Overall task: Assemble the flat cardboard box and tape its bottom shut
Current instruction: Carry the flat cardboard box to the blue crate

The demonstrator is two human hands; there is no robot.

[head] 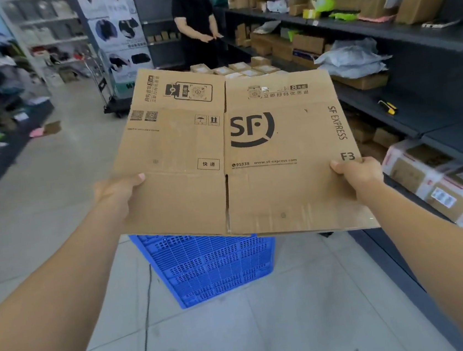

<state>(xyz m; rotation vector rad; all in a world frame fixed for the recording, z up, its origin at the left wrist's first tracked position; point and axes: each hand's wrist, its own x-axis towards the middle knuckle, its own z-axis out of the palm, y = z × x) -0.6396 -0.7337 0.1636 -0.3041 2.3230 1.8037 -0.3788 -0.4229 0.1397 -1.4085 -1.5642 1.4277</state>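
There is one view only, from a wide-angle camera worn on the person's head. It looks forward and down an aisle, tilted so the tiled floor (271,329) fills the lower frame and straight lines bow near the edges. Both forearms reach in from the bottom corners, close to the lens. Shelving (380,25) runs along the right side, and a second person (195,20) stands far back at the top.
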